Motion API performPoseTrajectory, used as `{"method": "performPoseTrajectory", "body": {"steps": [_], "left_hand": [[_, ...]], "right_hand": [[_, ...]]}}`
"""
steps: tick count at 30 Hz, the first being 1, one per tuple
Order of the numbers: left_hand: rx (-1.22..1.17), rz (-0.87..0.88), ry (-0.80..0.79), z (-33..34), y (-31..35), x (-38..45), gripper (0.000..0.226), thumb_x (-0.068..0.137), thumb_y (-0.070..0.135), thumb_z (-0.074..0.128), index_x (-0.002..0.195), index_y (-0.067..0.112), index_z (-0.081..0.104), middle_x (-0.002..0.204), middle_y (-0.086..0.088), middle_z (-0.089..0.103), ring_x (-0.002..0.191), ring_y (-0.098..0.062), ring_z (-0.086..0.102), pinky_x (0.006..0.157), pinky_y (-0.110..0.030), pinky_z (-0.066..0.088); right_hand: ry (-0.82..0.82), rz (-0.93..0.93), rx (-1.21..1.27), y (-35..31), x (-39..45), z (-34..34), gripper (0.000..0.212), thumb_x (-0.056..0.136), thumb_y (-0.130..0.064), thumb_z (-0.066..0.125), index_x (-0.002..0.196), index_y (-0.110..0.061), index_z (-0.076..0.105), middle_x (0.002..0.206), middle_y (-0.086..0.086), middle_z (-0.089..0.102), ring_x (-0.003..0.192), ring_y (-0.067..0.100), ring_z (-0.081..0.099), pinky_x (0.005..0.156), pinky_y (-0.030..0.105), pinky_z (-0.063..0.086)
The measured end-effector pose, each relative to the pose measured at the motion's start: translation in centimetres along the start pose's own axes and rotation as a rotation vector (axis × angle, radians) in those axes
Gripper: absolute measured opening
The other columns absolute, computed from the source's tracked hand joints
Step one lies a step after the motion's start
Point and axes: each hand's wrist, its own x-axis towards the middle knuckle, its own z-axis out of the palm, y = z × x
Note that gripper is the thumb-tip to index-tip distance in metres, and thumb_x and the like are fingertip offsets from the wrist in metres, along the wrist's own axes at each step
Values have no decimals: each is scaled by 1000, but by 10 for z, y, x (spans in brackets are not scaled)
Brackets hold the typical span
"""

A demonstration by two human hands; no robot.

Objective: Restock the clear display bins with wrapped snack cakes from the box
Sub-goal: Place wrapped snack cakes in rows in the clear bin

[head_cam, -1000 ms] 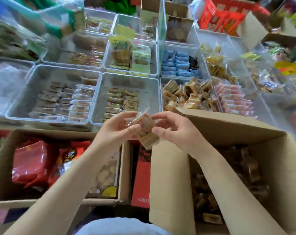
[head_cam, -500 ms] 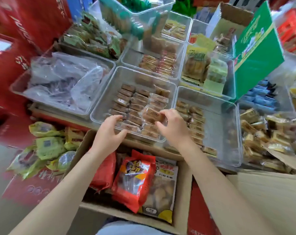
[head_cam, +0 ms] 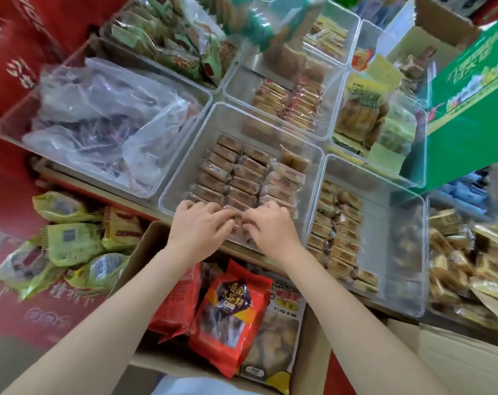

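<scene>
A clear display bin [head_cam: 185,158] in the middle holds three rows of wrapped snack cakes [head_cam: 242,178]. Both hands are at the bin's near edge, over the front of the rows. My left hand [head_cam: 199,226] and my right hand [head_cam: 270,226] have curled fingers that meet on one wrapped snack cake [head_cam: 239,221], pinching it from both sides as it lies low among the front cakes. Only a plain flap of the cardboard supply box [head_cam: 456,354] shows at the lower right; its contents are out of view.
A second clear bin [head_cam: 407,252] with a column of cakes stands to the right, and a bin with a crumpled plastic bag [head_cam: 99,124] to the left. Under my forearms an open carton holds red snack bags [head_cam: 230,315]. A green carton [head_cam: 470,109] stands upright at the far right.
The view swung left from the supply box to the bins. The cake held up between both hands went down into the middle bin's front row, and the left hand joined the right on it.
</scene>
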Motion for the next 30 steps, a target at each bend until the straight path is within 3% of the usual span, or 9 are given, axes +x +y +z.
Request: {"method": "performPoseTrajectory", "body": {"steps": [3,9,12,15,18,20,23,27,30], "left_hand": [[20,4,23,3,-1,1,38,98,49,39,117,41,71,100,8,73,92,-18,66,81,-38,40],[10,-37,-13,-1,1,0,50,96,53,27,125,45,67,110,10,73,102,-16,65,85,-38,39],[-6,-41,-64,-5,3,-2,64,92,58,14,134,43,61,131,7,65,123,-17,55,98,-39,30],[-170,-14,-37,-13,26,-13,72,89,62,17,140,29,57,151,-3,48,142,-23,36,115,-42,21],[-330,120,34,-15,85,-41,61,92,54,33,134,20,61,143,-5,54,136,-26,43,115,-44,28],[-433,225,3,-12,135,-58,51,93,45,42,130,18,64,136,-3,59,130,-23,48,112,-42,36],[-550,321,-119,-3,212,-81,45,93,40,47,126,18,67,129,3,61,121,-16,51,103,-23,35],[-708,330,-340,8,313,-106,32,99,40,53,129,32,60,122,14,56,114,-6,56,91,-25,44],[-861,276,-398,16,384,-123,40,99,37,59,139,35,51,136,12,49,120,-5,56,88,-18,45]], "right_hand": [[72,-27,15,5,-6,8,6,84,-23,75,89,-22,77,87,-2,71,87,30,59,74,44,47],[54,0,-11,0,1,5,10,83,-27,76,90,-20,74,97,4,65,102,32,56,83,47,46],[103,-12,9,1,-15,-12,15,84,-29,76,96,-19,76,111,9,62,111,32,55,91,50,44],[307,22,182,13,-60,-55,16,85,-22,76,100,-17,75,103,3,64,100,22,58,89,37,47],[450,79,256,37,-134,-110,8,87,-13,74,95,-14,74,89,-3,67,80,7,60,77,17,49],[519,185,277,57,-191,-141,6,88,-11,73,94,-14,74,83,-7,68,73,5,60,69,13,49],[643,331,251,86,-274,-180,6,90,-11,72,95,-13,74,79,-8,67,72,2,60,67,8,45],[725,536,145,120,-377,-215,9,92,-14,71,98,-12,75,76,-6,65,75,5,58,67,0,39],[781,673,89,154,-439,-224,8,92,-17,70,97,-14,75,77,-8,62,75,5,56,68,-4,35]]}}
